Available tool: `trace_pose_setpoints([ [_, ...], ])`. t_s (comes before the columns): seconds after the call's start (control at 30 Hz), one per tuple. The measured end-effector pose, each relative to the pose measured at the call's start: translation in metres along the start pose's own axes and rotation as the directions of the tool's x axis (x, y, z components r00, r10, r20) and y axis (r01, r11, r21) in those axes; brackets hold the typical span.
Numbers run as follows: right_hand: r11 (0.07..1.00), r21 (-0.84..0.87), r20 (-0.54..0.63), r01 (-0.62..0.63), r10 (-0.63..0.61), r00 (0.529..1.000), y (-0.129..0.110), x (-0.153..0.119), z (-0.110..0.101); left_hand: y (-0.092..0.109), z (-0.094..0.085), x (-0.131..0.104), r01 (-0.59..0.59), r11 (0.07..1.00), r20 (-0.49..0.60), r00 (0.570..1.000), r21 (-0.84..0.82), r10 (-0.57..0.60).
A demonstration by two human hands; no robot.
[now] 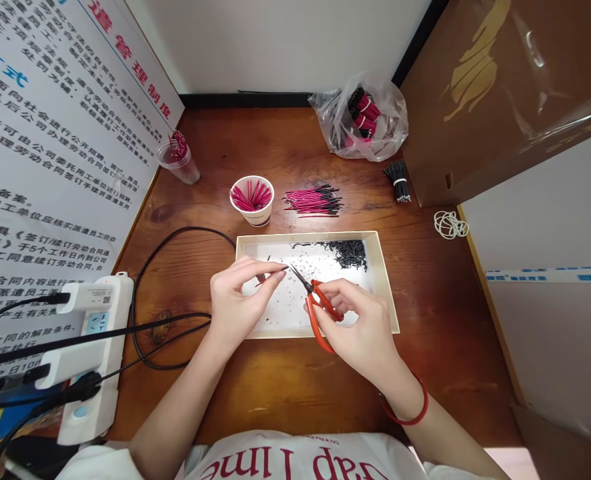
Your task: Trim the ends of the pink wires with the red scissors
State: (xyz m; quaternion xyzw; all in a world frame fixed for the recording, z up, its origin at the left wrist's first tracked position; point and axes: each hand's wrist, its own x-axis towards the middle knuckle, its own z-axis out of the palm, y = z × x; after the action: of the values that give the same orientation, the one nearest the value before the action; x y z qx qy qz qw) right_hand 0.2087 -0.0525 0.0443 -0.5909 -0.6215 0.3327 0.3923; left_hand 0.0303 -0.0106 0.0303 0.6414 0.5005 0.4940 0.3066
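Observation:
My left hand (238, 293) pinches a thin wire between thumb and fingertips. The dark tip of the wire (285, 269) points right, and a bit of red shows under the fingers. My right hand (365, 320) is closed on the orange-red handles of small scissors (315, 327), whose narrow dark blades point up and left, close to the wire tip. Whether the blades touch it I cannot tell. Both hands are over a shallow white tray (389, 293). Black cut pieces (350, 253) are heaped in its far right corner, with tiny scraps scattered across the bottom.
Beyond the tray are a paper cup (255, 217) of red wires and a pile of red wires with black ends (311, 201). Farther out sit a plastic cup (188, 170), a clear bag (395, 127), a black wire bundle (399, 181) and white bands (450, 225). A power strip (118, 313) with cables is left.

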Motion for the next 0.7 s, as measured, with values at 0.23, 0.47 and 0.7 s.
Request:
trace_pose_setpoints([
  [0.23, 1.0, 0.019, -0.013, -0.008, 0.008, 1.0, 0.0024, -0.0006, 0.0007, 0.0006, -0.0003, 0.0003, -0.014, 1.0, 0.001, 1.0, 0.004, 0.014],
  [0.47, 0.999, 0.034, 0.003, -0.038, 0.038, 0.999, 0.0029, -0.0017, 0.002, -0.0002, -0.0005, -0.0004, 0.004, 1.0, 0.005, 1.0, -0.002, -0.004],
  [0.7, 0.998, 0.042, 0.015, -0.053, 0.053, 0.998, 0.0019, -0.0015, 0.0014, 0.0006, -0.0001, -0.0001, 0.016, 1.0, -0.001, 1.0, 0.002, -0.016],
])
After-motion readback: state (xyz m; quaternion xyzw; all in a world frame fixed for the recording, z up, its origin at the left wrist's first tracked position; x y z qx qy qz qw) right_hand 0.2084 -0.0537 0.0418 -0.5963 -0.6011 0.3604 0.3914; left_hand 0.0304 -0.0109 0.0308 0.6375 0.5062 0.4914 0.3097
